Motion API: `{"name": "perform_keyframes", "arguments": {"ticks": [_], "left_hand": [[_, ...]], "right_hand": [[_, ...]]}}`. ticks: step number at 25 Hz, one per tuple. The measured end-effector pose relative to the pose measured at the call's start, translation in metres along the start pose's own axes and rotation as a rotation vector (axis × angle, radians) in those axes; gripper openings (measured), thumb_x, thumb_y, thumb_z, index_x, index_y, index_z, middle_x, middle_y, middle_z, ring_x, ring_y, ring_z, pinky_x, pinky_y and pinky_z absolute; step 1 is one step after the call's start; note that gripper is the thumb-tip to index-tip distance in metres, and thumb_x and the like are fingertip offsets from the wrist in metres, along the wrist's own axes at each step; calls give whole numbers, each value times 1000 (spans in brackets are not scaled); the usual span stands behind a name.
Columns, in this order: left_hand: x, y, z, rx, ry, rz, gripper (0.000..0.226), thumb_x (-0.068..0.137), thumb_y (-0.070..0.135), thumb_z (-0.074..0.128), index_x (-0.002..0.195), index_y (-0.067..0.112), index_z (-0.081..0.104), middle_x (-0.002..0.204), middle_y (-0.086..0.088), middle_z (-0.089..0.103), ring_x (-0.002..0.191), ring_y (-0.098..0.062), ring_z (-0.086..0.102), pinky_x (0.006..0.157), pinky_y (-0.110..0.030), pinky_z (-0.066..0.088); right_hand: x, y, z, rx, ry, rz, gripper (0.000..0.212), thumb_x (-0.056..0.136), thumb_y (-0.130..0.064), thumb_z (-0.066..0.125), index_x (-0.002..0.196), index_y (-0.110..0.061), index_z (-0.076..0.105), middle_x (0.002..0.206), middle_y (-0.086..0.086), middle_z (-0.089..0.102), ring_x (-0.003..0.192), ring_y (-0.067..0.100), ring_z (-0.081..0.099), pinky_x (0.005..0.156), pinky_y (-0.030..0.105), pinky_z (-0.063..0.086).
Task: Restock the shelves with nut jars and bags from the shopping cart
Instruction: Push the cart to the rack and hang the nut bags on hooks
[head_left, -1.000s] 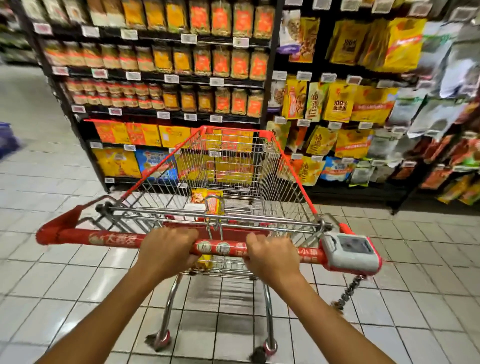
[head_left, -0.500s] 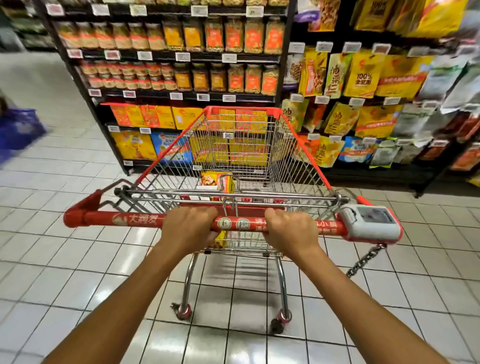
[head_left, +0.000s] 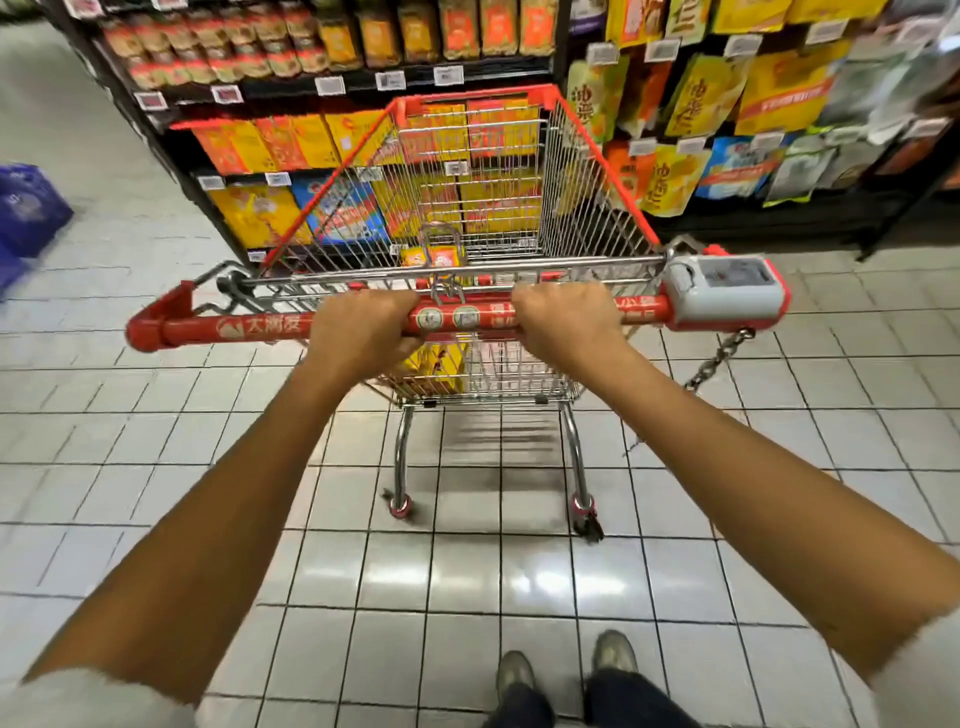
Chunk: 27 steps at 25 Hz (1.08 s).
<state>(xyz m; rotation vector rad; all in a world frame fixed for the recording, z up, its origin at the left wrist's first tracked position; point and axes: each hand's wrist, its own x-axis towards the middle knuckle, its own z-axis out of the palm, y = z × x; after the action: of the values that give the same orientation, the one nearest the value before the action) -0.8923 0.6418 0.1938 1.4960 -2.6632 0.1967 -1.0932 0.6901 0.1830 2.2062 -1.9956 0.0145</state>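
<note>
Both hands curl tight round the red handle (head_left: 249, 327) of the shopping cart (head_left: 602, 156), the left hand (head_left: 358, 332) left of its middle and the right hand (head_left: 566, 325) right of it. The cart's nose stands close to the shelves (head_left: 363, 85), where jars (head_left: 462, 28) line the upper row and bags (head_left: 698, 96) hang to the right. Low in the basket lies a yellow bag (head_left: 441, 364), with what may be a jar (head_left: 434, 257) beyond it, blurred by the wire. The bag looks light and soft, so pinch its top edge; a jar would be stiff, heavier and breakable, so grip round its body
</note>
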Motion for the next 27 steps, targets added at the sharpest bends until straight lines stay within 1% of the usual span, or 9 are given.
{"name": "perform_keyframes", "arguments": {"ticks": [3,5,7,9,11,14,18,23,27], "left_hand": [[-6,8,-17,69,-178,-39,53,82,31,67,126,7,50,122,-20,54,111,-37,52,89,-43,41],[-7,32,-39,-98,-54,12,64,81,30,70,134,4,45,128,-23,47,117,-36,47,97,-43,37],[-4,87,-57,-450,215,128,46,84,29,62,124,6,55,110,-12,59,98,-21,57,89,-29,41],[-2,160,-57,-775,286,229,26,87,29,54,106,16,65,85,10,63,72,0,56,73,-16,44],[-2,237,-33,-1036,163,238,12,88,28,53,92,31,64,73,19,62,66,2,59,67,-14,49],[2,363,45,-1131,-228,133,12,92,16,55,91,26,62,78,-5,67,79,-24,68,76,-41,56],[23,465,115,-1135,-495,-207,17,93,9,51,93,24,61,75,-1,65,75,-23,65,80,-45,55],[70,510,142,-997,-506,-437,16,91,12,53,93,22,65,78,1,67,75,-19,65,82,-37,54],[166,504,166,-1061,-398,-636,19,91,7,51,91,21,64,73,2,67,72,-21,65,78,-41,55]], "right_hand": [[-8,-6,-11,18,-60,-38,42,95,-43,45,121,-10,47,118,9,62,105,29,59,84,38,44],[-33,16,-25,129,28,-137,44,95,-41,45,127,-11,47,127,9,56,117,28,51,95,40,38],[-78,67,-33,339,324,-176,37,93,-31,47,121,-10,57,121,12,60,112,28,53,91,40,40],[-134,136,-19,482,517,10,31,92,-26,46,111,-9,63,106,13,65,97,24,57,82,38,44],[-186,199,15,581,366,304,29,94,-29,43,106,-13,64,96,10,68,88,25,60,79,41,50],[-276,289,97,631,-62,648,26,95,-31,45,104,-17,65,95,10,72,91,32,66,79,46,51],[-363,389,159,893,-74,886,17,96,-23,47,93,-21,64,82,7,70,75,19,69,76,37,55],[-328,498,193,771,-497,702,21,95,-28,47,99,-19,66,91,4,73,89,31,66,79,43,52],[-201,555,222,768,-483,500,23,94,-31,46,99,-20,66,91,1,72,87,28,65,78,40,52]]}}
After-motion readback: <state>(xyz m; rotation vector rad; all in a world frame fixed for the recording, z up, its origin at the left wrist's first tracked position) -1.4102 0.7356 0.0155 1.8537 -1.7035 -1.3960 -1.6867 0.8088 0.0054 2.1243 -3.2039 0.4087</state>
